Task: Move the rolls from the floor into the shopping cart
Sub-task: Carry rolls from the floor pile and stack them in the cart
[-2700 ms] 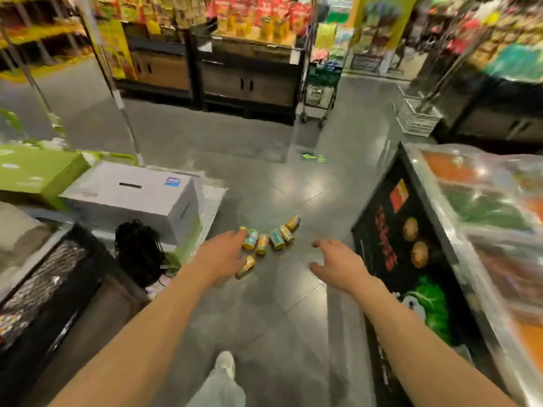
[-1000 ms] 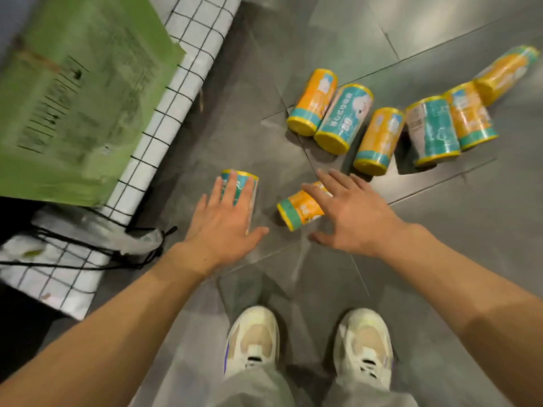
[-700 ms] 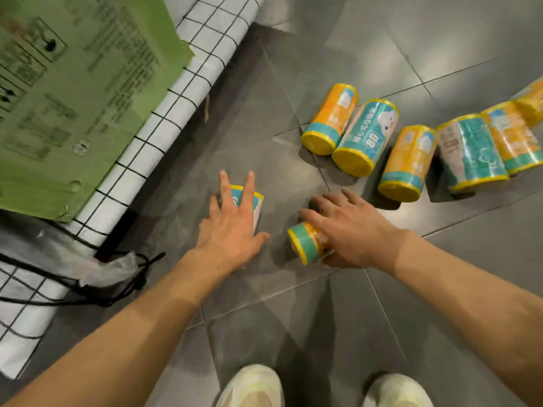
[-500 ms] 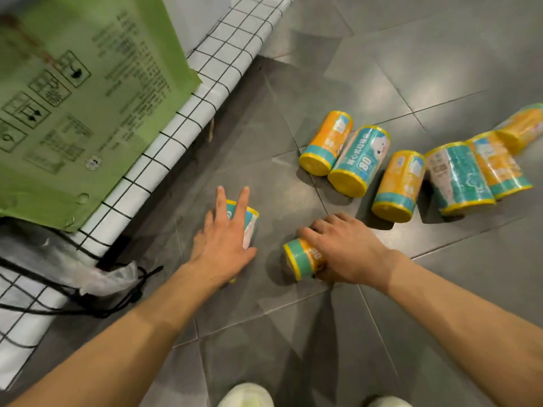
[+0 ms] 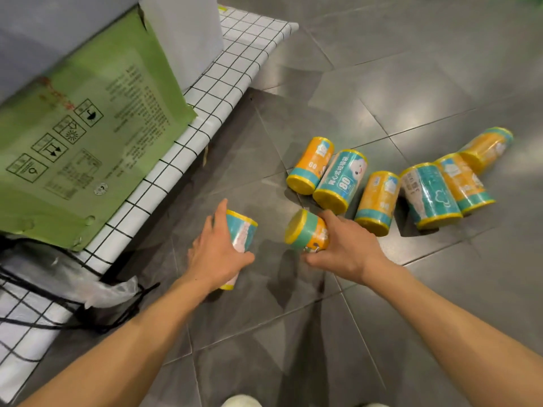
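Observation:
My left hand (image 5: 218,251) grips a teal and white roll (image 5: 242,234) with yellow ends, low over the grey floor. My right hand (image 5: 345,248) holds an orange and teal roll (image 5: 305,230), its yellow end turned toward me. Several more rolls lie in a row on the floor beyond: an orange roll (image 5: 312,164), a teal roll marked 80 (image 5: 342,179), another orange roll (image 5: 377,201), a teal and white one (image 5: 429,193) and two orange ones (image 5: 464,182) farther right. No shopping cart is in view.
A low platform with a white, black-gridded cover (image 5: 202,113) runs along the left, bearing a green carton (image 5: 79,136) and a white box (image 5: 188,33). A clear plastic bag and black cords (image 5: 97,292) lie at its near end. A shoe tip (image 5: 241,402) shows at the bottom edge.
Both hands came down on the two nearest rolls and curled round them. The right hand's roll has tipped up off the floor, its end now facing me.

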The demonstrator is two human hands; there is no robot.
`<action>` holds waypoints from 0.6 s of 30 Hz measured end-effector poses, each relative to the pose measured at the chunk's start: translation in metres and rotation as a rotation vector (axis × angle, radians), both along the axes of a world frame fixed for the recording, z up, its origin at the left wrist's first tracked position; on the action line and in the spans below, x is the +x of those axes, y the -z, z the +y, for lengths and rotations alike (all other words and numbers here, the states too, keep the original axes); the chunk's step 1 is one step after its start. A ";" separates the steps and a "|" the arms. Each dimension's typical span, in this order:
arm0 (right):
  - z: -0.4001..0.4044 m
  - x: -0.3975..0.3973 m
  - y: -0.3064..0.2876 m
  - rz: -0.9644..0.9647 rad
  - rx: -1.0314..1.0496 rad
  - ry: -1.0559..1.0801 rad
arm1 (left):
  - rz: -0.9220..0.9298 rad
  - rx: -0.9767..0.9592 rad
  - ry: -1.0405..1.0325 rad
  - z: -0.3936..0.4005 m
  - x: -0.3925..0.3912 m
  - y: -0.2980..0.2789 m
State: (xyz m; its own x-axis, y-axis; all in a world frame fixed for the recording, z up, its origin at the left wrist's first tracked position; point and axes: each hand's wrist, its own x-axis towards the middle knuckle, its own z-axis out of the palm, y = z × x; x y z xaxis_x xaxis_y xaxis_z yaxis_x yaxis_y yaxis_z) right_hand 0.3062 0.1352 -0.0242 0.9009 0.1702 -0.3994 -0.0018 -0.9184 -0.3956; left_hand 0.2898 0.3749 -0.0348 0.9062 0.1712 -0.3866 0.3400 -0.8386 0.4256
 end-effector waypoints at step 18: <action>0.062 -0.034 -0.589 0.069 0.837 0.564 | -0.265 -0.672 -0.349 -0.001 -0.057 -0.609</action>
State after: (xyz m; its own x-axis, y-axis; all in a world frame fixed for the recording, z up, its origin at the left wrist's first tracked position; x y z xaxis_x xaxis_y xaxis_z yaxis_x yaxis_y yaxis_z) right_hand 0.2726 0.1967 0.5651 0.9157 -0.0241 -0.4012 -0.3973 -0.2041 -0.8947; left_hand 0.2332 0.3740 0.5742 0.9194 0.2686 -0.2874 0.3525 -0.2382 0.9050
